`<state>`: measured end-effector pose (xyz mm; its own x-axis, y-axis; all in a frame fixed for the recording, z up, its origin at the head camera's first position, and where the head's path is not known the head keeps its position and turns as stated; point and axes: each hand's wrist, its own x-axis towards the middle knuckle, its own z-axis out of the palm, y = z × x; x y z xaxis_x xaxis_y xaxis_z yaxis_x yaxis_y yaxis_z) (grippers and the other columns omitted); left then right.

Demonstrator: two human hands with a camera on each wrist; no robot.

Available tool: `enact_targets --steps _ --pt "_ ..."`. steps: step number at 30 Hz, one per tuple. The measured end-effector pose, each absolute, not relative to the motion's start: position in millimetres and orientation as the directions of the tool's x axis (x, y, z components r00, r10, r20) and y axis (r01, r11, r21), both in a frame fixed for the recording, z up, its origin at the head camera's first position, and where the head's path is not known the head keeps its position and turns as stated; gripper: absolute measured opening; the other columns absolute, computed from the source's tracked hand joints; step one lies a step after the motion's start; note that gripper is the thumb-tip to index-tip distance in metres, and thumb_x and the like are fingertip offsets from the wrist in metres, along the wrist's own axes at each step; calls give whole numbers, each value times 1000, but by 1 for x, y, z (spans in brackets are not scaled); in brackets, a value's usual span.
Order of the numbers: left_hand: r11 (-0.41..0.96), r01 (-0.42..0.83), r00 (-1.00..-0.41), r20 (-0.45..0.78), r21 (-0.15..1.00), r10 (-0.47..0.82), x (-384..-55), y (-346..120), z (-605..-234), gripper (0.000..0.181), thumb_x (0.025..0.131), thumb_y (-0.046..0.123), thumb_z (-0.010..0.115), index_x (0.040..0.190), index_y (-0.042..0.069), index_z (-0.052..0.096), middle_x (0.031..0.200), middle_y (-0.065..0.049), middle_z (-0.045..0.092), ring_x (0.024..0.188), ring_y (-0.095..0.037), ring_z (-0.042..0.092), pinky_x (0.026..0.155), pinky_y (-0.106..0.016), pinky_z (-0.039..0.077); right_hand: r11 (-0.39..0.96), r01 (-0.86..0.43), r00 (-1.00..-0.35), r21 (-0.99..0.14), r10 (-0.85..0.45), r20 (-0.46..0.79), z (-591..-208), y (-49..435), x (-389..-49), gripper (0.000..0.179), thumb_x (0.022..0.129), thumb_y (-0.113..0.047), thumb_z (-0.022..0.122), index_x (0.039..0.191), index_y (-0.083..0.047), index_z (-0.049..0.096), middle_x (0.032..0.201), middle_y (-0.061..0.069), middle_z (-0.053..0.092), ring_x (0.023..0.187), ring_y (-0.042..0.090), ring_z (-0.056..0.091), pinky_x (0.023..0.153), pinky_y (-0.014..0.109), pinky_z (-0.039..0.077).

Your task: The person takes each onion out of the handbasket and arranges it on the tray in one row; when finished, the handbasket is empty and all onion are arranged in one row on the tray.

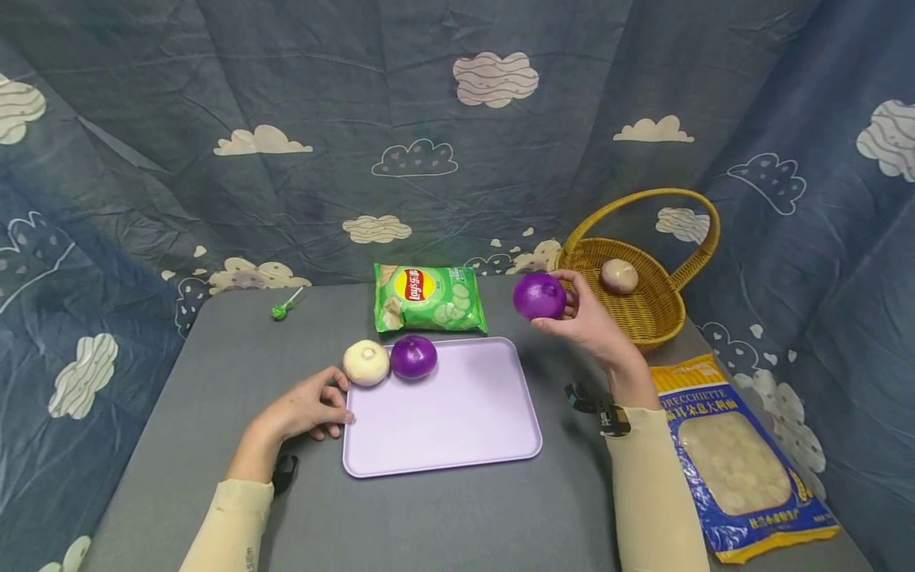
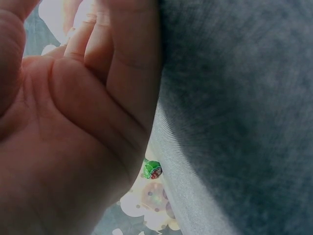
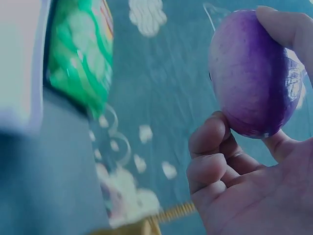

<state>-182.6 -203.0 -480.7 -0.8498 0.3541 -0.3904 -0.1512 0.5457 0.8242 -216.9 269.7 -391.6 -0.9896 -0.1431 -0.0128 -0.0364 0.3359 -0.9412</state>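
Observation:
My right hand (image 1: pixel 582 318) holds a purple onion (image 1: pixel 539 296) up in the air, right of the lilac tray (image 1: pixel 465 421). The right wrist view shows thumb and fingers around this glossy onion (image 3: pixel 257 73), its skin paler on one side. At the tray's left edge rests my left hand (image 1: pixel 310 403), fingers loosely bent, one fingertip right at the rim. Just beyond that hand, a white onion (image 1: pixel 366 363) sits on the tray's far left corner, beside a second purple onion (image 1: pixel 414 357). In the left wrist view the palm (image 2: pixel 73 132) fills much of the picture.
Behind the tray lies a green chip bag (image 1: pixel 430 299). A wicker basket (image 1: pixel 646 326) with a pale purplish bulb (image 1: pixel 619 276) inside stands at the back right. A blue and yellow pasta bag (image 1: pixel 739 461) lies at right, a green lollipop (image 1: pixel 279 311) at back left.

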Motion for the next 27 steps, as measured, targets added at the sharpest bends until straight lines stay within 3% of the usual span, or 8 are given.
enact_targets --steps 3,9,13,18,27 --pt "539 -147 -850 -385 829 359 -183 -203 -481 50 90 12 84 124 7 47 84 -1 68 65 -15 71 54 -34 53 322 -52 -981 -945 -192 -11 -398 248 -222 89 88 -6 84 157 -11 27 156 25 43 143 42 50 116 52 46" --pt "527 -143 -849 -377 838 370 -184 -204 -482 49 89 13 84 122 6 48 83 0 68 64 -14 70 54 -33 52 314 -49 -957 -948 -287 -45 -421 213 -229 89 85 -5 84 155 -8 30 152 30 50 140 46 54 114 54 49" --pt "527 -149 -850 -380 837 363 -184 -205 -483 49 89 13 84 122 6 48 83 0 68 64 -14 69 54 -32 52 378 -44 -934 -925 -344 -96 -442 198 -233 88 83 -10 86 153 -9 32 150 33 53 139 47 56 116 57 46" --pt "527 -151 -849 -382 837 363 -184 -206 -482 49 89 12 84 121 6 48 83 -1 68 64 -14 70 54 -32 52 471 -14 -907 -882 -378 -188 -463 187 -236 90 83 -17 88 154 -13 34 147 31 55 134 45 59 113 56 48" --pt "528 -154 -850 -384 835 360 -184 -205 -482 48 90 12 83 122 6 48 84 -1 68 64 -14 70 54 -33 53 490 10 -890 -872 -393 -231 -473 180 -235 96 83 -17 89 160 -13 32 147 32 53 130 43 61 111 53 50"
